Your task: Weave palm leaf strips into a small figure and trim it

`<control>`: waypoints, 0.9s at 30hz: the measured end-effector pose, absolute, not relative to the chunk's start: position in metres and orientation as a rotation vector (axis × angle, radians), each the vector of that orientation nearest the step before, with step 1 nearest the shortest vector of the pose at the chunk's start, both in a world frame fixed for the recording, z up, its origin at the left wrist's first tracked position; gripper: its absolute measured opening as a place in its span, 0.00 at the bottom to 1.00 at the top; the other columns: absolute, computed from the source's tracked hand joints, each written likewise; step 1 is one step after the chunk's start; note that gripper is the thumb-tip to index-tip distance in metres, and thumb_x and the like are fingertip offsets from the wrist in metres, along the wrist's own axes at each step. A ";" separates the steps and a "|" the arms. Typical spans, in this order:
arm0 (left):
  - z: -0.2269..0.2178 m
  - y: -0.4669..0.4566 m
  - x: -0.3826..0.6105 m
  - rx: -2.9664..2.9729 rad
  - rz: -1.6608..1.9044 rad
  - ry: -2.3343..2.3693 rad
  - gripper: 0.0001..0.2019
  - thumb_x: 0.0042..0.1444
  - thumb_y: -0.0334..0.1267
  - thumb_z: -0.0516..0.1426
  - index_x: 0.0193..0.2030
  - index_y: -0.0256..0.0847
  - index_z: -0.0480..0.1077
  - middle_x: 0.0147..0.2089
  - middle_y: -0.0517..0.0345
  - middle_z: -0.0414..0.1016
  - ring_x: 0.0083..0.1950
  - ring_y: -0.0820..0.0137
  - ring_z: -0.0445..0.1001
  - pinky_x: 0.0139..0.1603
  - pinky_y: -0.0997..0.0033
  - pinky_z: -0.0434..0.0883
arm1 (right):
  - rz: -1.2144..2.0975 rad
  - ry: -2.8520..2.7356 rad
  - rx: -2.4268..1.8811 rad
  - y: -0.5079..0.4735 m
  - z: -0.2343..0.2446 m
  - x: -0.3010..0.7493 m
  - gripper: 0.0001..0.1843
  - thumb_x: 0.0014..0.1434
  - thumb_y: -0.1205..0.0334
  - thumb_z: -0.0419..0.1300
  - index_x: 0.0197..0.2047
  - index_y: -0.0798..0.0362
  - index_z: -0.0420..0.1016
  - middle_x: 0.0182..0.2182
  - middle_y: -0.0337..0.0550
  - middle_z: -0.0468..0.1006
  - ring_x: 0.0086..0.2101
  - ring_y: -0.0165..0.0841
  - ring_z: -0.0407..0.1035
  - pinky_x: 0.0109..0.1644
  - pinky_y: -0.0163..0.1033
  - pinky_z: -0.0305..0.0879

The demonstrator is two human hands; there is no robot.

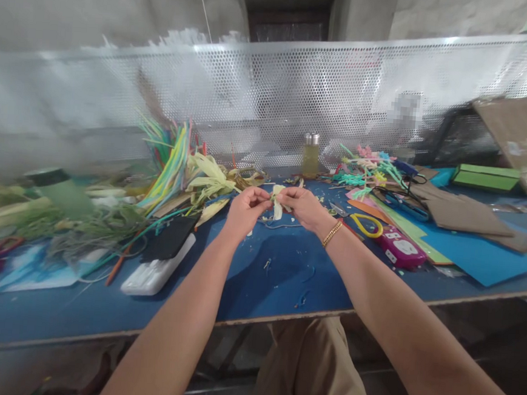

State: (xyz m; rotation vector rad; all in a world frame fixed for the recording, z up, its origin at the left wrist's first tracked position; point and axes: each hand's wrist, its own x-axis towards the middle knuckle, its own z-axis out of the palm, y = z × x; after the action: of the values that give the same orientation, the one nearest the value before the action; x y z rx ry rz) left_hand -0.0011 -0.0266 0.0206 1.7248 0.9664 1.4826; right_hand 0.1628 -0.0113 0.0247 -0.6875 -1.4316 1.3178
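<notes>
Above the middle of the blue table [279, 284], a small pale piece of corn husk [277, 211] is held between both hands. My left hand [250, 204] pinches its left side between thumb and fingers. From the other side, my right hand [303, 205] closes its fingertips on the upper right of the same piece. Its lower end hangs free. A thin grey string [282, 226] lies on the table just below the hands. Left of them is a bunch of dry corn husks [213, 175].
Colourful pipe cleaners [170, 166] stand at the left, behind a black phone [169, 239] on a white case [159, 274]. A jar [311, 155] stands at the back. Yellow-handled scissors [367, 226], a magenta box [400, 248], blue paper [482, 251] and cardboard [467, 213] lie right.
</notes>
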 end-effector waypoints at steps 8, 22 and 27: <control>0.019 -0.026 0.002 1.619 1.531 0.949 0.10 0.46 0.39 0.64 0.34 0.39 0.71 0.32 0.59 0.75 0.34 0.71 0.72 0.39 0.71 0.67 | 1.044 -1.573 -0.739 -0.015 0.028 0.162 0.10 0.48 0.64 0.65 0.36 0.54 0.73 0.26 0.37 0.75 0.26 0.26 0.67 0.34 0.35 0.66; 0.009 -0.022 0.008 1.396 1.399 0.926 0.07 0.48 0.39 0.60 0.31 0.40 0.67 0.27 0.62 0.66 0.28 0.73 0.64 0.30 0.73 0.61 | 0.737 -1.777 -0.731 -0.010 0.020 0.161 0.06 0.48 0.65 0.64 0.32 0.54 0.74 0.28 0.40 0.77 0.30 0.29 0.70 0.38 0.37 0.68; 0.008 -0.023 0.006 1.442 1.409 1.003 0.09 0.52 0.41 0.58 0.28 0.41 0.63 0.25 0.64 0.59 0.26 0.74 0.58 0.28 0.74 0.57 | 0.633 -1.811 -0.783 -0.015 0.025 0.162 0.11 0.47 0.64 0.66 0.36 0.54 0.73 0.29 0.40 0.76 0.30 0.29 0.69 0.37 0.36 0.66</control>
State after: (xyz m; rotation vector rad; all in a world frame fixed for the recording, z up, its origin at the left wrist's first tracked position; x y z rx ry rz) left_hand 0.0064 -0.0232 0.0083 1.4421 1.0032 1.4090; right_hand 0.1623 -0.0148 0.0250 -0.7834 -1.8108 0.6332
